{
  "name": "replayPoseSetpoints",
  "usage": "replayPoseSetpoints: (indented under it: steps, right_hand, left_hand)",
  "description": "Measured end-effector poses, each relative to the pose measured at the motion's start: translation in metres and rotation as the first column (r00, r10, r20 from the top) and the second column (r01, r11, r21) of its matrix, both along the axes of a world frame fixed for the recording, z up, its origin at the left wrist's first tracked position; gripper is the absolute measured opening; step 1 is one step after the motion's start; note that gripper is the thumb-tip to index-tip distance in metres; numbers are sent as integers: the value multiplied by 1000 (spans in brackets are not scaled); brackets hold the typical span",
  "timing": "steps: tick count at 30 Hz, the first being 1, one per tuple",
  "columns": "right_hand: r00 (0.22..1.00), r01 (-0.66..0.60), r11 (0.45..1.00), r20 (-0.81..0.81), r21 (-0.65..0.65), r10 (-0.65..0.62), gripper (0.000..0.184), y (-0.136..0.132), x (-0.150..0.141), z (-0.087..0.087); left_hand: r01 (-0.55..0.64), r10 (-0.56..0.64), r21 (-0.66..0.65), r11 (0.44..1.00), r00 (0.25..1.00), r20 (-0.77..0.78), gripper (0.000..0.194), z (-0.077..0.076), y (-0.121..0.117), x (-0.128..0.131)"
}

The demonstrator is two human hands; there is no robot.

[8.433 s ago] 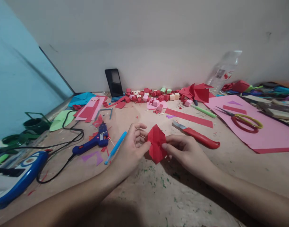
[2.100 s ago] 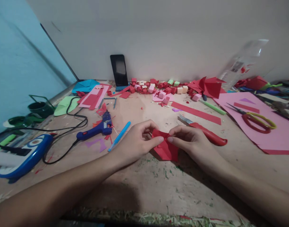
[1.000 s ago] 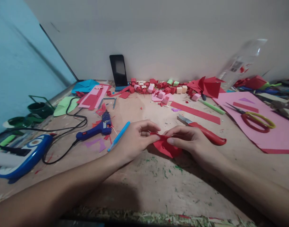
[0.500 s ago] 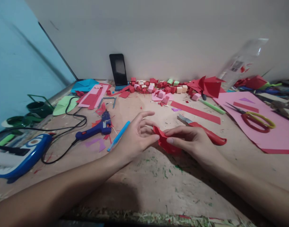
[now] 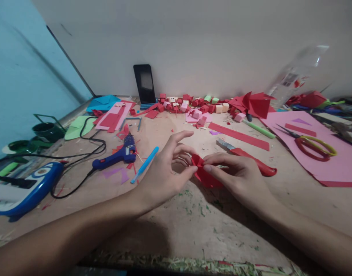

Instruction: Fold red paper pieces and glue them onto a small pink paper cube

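Observation:
Between my hands is a piece of folded red paper (image 5: pixel 207 178), held just above the table top. My left hand (image 5: pixel 176 165) pinches its left edge between thumb and fingers, with the index finger stretched out above. On the other side, my right hand (image 5: pixel 236 172) grips the paper with thumb and fingertips. Part of the paper is hidden behind the right fingers. A red-handled utility knife (image 5: pixel 255 163) lies just beyond my right hand. To the left of my left hand lies a blue stick-like tool (image 5: pixel 145 165).
A blue glue gun (image 5: pixel 115 158) with its black cord lies at left, near a blue-and-white power strip (image 5: pixel 29 189). Scissors (image 5: pixel 314 147) rest on pink paper (image 5: pixel 299 168) at right. Small folded paper cubes (image 5: pixel 196 102) and a propped phone (image 5: pixel 144 84) line the back.
The red paper has shifted slightly right and its top edge now stands more folded open. My left hand has moved a little right with it; both hands keep hold.

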State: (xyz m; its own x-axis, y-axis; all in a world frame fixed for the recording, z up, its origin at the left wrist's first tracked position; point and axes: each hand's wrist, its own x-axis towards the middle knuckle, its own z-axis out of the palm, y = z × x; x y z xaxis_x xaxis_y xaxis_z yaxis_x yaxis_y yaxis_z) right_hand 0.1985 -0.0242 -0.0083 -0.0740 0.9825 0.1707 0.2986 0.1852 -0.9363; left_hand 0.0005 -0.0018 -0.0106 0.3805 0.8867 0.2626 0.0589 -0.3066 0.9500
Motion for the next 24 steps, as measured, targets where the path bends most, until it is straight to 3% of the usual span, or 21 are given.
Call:
replayPoseSetpoints:
  steps: [6,10,17,20,24]
  right_hand:
    - [998,65,997,-20,-27,-66,13,-1,-3,-1]
    - [999,43,998,-32,-47,-44,12,-2,-6,-5]
    - [1000,21,1000,7,22,-21,8,-5,-11,-4]
    - [997,13,999,-80,-52,-17,13,-4,-8,-2]
    - [971,-58,974,-239,-219,4,19,0,-1,-1]
  left_hand:
    - [-22,54,154,988,976,-210,59,-1,-4,1]
    - [3,79,256,967,948,-310,57,-5,-5,-1]
    - [46,180,515,856,908,-379,44,-10,-7,-2]
    - [-3,182,478,878,927,-329,41,-5,-7,-2]
    - [-79,162,308,948,954,-251,40,0,-5,-1]
